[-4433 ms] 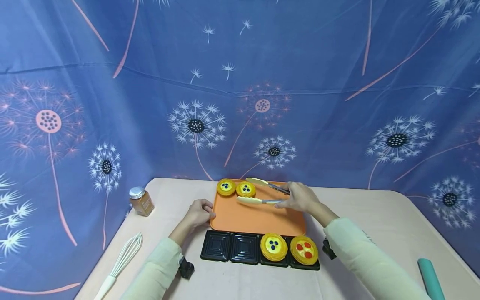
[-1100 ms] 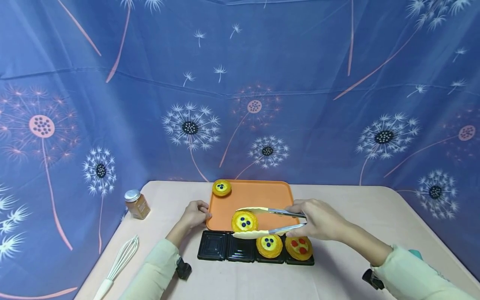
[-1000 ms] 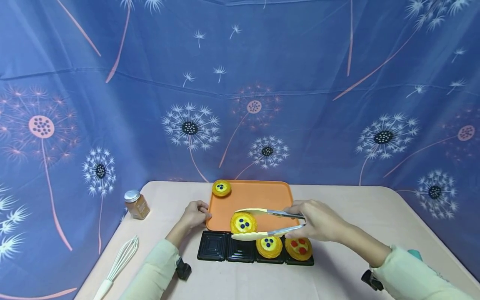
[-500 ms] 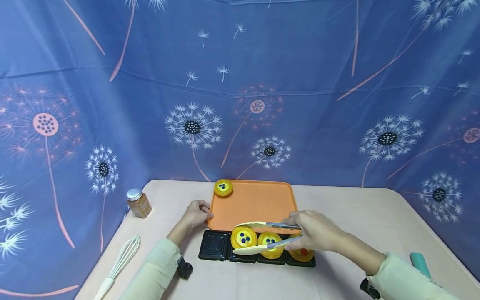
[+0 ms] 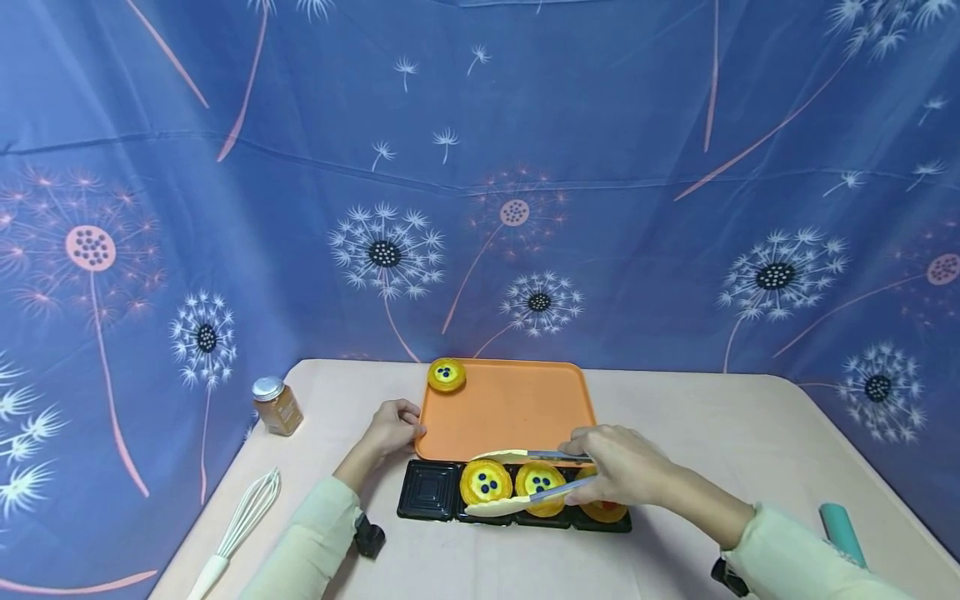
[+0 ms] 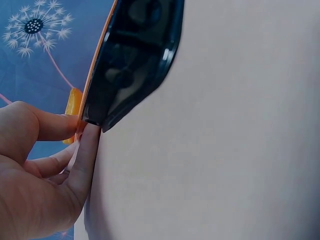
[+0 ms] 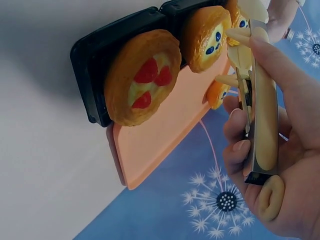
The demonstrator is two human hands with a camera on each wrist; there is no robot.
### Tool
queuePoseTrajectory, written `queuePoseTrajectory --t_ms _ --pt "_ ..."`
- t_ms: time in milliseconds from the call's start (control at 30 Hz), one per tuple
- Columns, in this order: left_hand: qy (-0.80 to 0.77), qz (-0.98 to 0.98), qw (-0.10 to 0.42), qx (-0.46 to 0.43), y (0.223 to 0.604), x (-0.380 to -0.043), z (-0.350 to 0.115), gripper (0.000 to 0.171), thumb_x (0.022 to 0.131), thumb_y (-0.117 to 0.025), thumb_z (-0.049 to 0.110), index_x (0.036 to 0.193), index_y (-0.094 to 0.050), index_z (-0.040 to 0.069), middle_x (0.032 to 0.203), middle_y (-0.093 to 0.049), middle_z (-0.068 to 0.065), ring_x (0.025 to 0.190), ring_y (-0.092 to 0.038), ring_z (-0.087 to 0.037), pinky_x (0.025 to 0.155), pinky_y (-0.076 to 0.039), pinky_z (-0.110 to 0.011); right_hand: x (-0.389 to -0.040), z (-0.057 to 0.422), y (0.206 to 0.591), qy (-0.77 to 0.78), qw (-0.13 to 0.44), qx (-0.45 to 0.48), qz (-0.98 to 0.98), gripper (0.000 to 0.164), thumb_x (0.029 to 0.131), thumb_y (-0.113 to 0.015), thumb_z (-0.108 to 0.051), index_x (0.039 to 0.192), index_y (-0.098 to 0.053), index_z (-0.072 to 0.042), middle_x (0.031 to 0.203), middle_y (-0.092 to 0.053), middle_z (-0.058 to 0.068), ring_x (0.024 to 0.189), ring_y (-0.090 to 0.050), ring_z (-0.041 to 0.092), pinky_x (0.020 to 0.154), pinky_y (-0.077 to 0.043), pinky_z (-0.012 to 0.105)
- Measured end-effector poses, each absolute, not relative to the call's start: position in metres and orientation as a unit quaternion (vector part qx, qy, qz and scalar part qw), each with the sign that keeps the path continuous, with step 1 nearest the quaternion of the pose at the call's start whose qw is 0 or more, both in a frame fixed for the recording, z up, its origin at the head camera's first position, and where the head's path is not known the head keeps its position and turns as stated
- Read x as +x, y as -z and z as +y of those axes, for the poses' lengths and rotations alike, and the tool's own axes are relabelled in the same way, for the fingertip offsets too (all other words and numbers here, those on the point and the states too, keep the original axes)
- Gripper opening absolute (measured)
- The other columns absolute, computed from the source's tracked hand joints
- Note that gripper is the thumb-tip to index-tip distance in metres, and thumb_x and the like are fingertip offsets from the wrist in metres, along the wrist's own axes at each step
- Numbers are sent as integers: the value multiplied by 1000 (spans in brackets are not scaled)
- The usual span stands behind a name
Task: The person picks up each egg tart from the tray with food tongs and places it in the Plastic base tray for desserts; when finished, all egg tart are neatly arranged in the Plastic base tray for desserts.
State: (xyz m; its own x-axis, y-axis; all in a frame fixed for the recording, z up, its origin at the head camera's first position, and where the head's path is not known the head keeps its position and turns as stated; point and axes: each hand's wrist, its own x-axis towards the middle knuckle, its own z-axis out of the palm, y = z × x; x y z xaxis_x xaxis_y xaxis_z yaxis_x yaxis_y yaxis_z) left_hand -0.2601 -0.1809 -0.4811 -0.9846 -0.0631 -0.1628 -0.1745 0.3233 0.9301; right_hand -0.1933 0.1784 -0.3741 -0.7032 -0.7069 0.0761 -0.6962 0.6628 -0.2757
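My right hand (image 5: 622,467) grips a pair of tongs (image 5: 498,506) with cream tips, their arms spread around a yellow egg tart (image 5: 484,479) with blue dots. That tart sits in the second compartment from the left of a black tray (image 5: 427,490). To its right, a second blue-dotted tart (image 5: 538,478) lies partly behind the tongs' lower arm. A tart with red pieces (image 7: 145,82) fills the right-end compartment, mostly hidden by my hand in the head view. My left hand (image 5: 392,429) pinches the left edge of an orange tray (image 5: 517,408).
One more blue-dotted tart (image 5: 446,375) lies in the orange tray's back left corner. On the left are a jar (image 5: 277,407) with a silver lid and a white whisk (image 5: 243,521). A teal cylinder (image 5: 842,533) lies at the right. A blue patterned cloth hangs behind the table.
The tongs took a blue-dotted tart from the orange tray's back and carried it forward and down into the black tray's second compartment. My left hand kept its place on the orange tray.
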Motion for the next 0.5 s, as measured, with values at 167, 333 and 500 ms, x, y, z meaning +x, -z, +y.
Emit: queuePoseTrajectory --t_ms 167,333,500 --pt "-572 815 53 -77 481 -261 -180 22 84 -69 -8 103 -59 -5 84 -52 -8 63 -56 -19 50 -58 -33 -192 176 376 142 18 -386 911 56 72 -86 -47 110 -75 -7 91 -67 -5 64 -49 5 50 -41 23" --pt "-571 815 55 -80 481 -261 -180 22 84 -70 -8 103 -59 -5 84 -53 -9 63 -56 -19 50 -58 -33 -192 174 376 143 21 -382 913 57 72 -87 -45 111 -74 -6 87 -64 -5 58 -40 2 46 -35 20" --pt "-570 816 52 -78 482 -261 -181 23 84 -70 -7 104 -60 -5 86 -55 -10 62 -57 -19 50 -58 -33 -192 174 376 143 23 -380 914 57 73 -86 -46 112 -74 -6 87 -64 -5 58 -40 3 46 -35 20"
